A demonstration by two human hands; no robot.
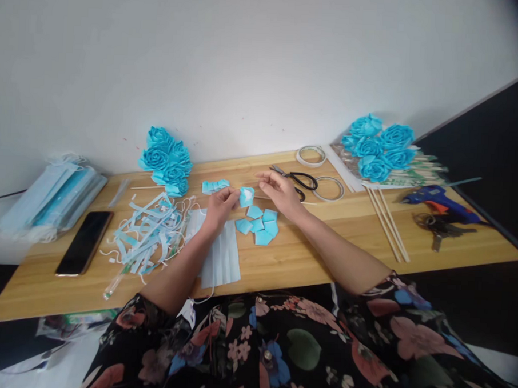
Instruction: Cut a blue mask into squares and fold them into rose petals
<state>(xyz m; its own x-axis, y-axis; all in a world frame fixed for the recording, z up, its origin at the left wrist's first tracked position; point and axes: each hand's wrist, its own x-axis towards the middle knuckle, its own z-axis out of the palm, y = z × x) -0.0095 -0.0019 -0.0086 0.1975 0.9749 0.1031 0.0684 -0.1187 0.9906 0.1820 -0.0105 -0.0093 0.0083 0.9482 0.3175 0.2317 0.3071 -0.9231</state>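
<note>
Between the thumb and finger of my left hand is a small blue fabric petal, with a pale patch on its face. My right hand hovers just right of it, fingers apart and nothing visible in them. Several cut blue petals lie loose below the two hands. Behind my left hand sits a short row of blue pieces. A pleated face mask lies partly under my left forearm. Black-handled scissors rest beyond my right hand, beside a tape roll.
Left: stacked masks, a phone, a heap of strips and ear loops, blue fabric roses. Right: more roses, wooden sticks, a blue glue gun, keys. Another tape roll lies near the wall.
</note>
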